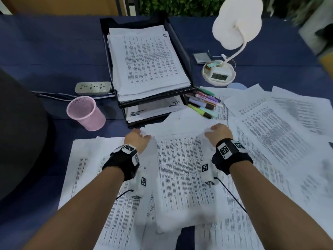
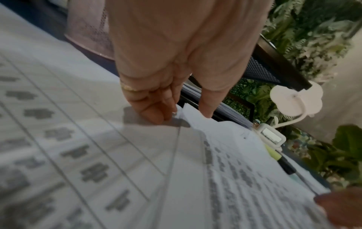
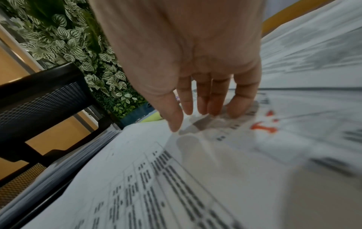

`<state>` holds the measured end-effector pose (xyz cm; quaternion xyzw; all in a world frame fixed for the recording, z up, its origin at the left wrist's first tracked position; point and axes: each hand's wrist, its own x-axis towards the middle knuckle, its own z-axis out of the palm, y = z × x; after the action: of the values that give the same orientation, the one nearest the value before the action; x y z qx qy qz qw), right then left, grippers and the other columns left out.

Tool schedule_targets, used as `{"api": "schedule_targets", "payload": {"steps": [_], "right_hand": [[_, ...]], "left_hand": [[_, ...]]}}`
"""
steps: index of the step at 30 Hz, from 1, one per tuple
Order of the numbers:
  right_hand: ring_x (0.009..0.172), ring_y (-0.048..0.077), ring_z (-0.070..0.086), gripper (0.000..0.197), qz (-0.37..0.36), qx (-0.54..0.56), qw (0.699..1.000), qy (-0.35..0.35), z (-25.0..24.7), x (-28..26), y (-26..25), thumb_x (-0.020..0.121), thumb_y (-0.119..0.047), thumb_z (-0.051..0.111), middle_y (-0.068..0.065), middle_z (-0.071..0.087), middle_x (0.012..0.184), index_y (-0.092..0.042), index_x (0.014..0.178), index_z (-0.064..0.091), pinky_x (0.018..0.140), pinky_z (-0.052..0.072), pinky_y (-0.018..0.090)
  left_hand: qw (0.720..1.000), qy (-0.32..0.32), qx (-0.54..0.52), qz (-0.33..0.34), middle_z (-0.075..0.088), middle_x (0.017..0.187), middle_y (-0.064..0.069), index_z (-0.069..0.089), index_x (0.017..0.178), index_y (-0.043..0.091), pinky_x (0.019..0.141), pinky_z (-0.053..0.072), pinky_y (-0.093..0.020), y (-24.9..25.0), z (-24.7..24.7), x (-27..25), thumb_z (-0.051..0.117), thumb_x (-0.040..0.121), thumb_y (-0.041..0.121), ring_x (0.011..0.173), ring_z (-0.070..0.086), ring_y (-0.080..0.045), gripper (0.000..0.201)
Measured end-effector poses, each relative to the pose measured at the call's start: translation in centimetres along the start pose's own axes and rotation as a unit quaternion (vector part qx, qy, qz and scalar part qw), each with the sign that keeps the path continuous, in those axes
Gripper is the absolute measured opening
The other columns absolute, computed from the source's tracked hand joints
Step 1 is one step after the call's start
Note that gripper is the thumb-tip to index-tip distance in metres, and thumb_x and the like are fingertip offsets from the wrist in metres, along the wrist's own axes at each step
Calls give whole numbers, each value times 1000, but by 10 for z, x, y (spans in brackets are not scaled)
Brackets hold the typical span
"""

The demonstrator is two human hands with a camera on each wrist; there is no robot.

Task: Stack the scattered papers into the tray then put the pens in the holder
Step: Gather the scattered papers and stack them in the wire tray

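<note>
A pile of printed papers [image 1: 182, 177] lies in front of me on the blue table. My left hand [image 1: 137, 139] is at its far left corner; in the left wrist view the left hand [image 2: 184, 114] has curled fingers and the thumb pinching a raised paper corner. At the far right corner my right hand [image 1: 218, 132] is open, and the right hand [image 3: 195, 120] rests straight fingertips [image 3: 213, 111] on the sheet. The black two-tier tray [image 1: 156, 98] behind holds a paper stack [image 1: 147, 60]. A pink mesh holder [image 1: 86, 112] stands to its left. Several pens [image 1: 203, 103] lie at its right.
More loose sheets [image 1: 279, 132] cover the table's right side and the near edge. A white desk lamp [image 1: 237, 24] with a clock base [image 1: 219, 73] stands behind the pens. A power strip [image 1: 92, 88] lies left of the tray. A dark rounded object [image 1: 18, 132] fills the left.
</note>
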<state>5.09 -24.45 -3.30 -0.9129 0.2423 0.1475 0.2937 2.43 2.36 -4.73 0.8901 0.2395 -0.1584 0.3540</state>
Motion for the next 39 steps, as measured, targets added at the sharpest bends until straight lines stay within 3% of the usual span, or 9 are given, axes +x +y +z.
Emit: {"api": "schedule_targets", "payload": {"steps": [5, 9, 13, 17, 23, 27, 31, 34, 39], "right_hand": [[101, 26, 60, 41, -45, 12, 995, -90, -9, -14, 24, 87, -15, 64, 12, 60, 125, -7, 127, 57, 85, 48, 30], [77, 17, 56, 44, -62, 43, 992, -104, -12, -18, 33, 86, -14, 66, 10, 62, 124, -8, 128, 56, 57, 44, 15], [89, 25, 60, 51, -34, 113, 985, -126, -11, -19, 36, 84, -15, 69, 12, 59, 122, -9, 131, 50, 67, 49, 30], [66, 16, 48, 18, -26, 117, 985, -126, -9, -19, 38, 86, -20, 67, 5, 51, 86, -11, 89, 52, 57, 38, 26], [131, 29, 43, 54, -31, 211, 971, -109, -14, -18, 48, 88, -24, 61, 8, 46, 141, -7, 137, 44, 109, 35, 44], [92, 18, 60, 23, -38, 305, 947, -89, -29, -17, 50, 92, -11, 58, 4, 65, 105, -5, 114, 59, 78, 50, 19], [60, 18, 42, 16, -44, 267, 963, -8, -35, -2, 54, 96, -19, 48, 4, 46, 68, -8, 85, 53, 58, 35, 26], [96, 29, 55, 30, -36, 88, 994, 53, -42, 7, 62, 98, -27, 40, 14, 62, 104, -11, 100, 65, 87, 45, 36], [145, 34, 3, 53, -47, -187, 981, -33, -37, 28, 86, 92, -49, 17, 10, 12, 157, -32, 136, 41, 112, 11, 62]], "left_hand": [[998, -39, -43, 33, 61, 99, -2, 46, 129, 10, 77, 40, -23, 10, 11, -11, 65, 86, 26, 91, 56, -22, 50], [999, -22, 3, 41, 54, 126, -13, 43, 133, 11, 90, 46, -32, 9, 16, -15, 72, 79, 28, 107, 57, -30, 64], [998, -32, -58, 16, 54, 124, -13, 39, 136, 10, 92, 49, -35, 10, 20, -14, 80, 72, 25, 109, 57, -31, 78], [989, -61, -137, -16, 62, 105, -11, 48, 129, 6, 94, 51, -43, 5, 24, -15, 82, 67, 20, 103, 62, -31, 72], [988, -17, -153, 30, 51, 107, -5, 49, 123, 11, 90, 43, -30, 10, 35, -29, 75, 79, 32, 97, 52, -21, 55], [965, -54, -255, 36, 59, 101, -2, 55, 103, 15, 89, 48, -34, 18, 45, -28, 76, 78, 30, 96, 58, -20, 35], [960, -58, -271, 51, 63, 90, -9, 58, 87, 17, 86, 52, -43, 30, 53, -23, 72, 81, 15, 89, 62, -30, 16], [979, 2, -195, 54, 59, 85, -6, 54, 91, 14, 80, 46, -33, 37, 57, -16, 65, 85, 13, 82, 56, -24, 13], [994, 6, -96, 41, 56, 87, -7, 50, 93, 12, 77, 41, -30, 32, 59, -9, 60, 89, 17, 83, 51, -23, 12]]}}
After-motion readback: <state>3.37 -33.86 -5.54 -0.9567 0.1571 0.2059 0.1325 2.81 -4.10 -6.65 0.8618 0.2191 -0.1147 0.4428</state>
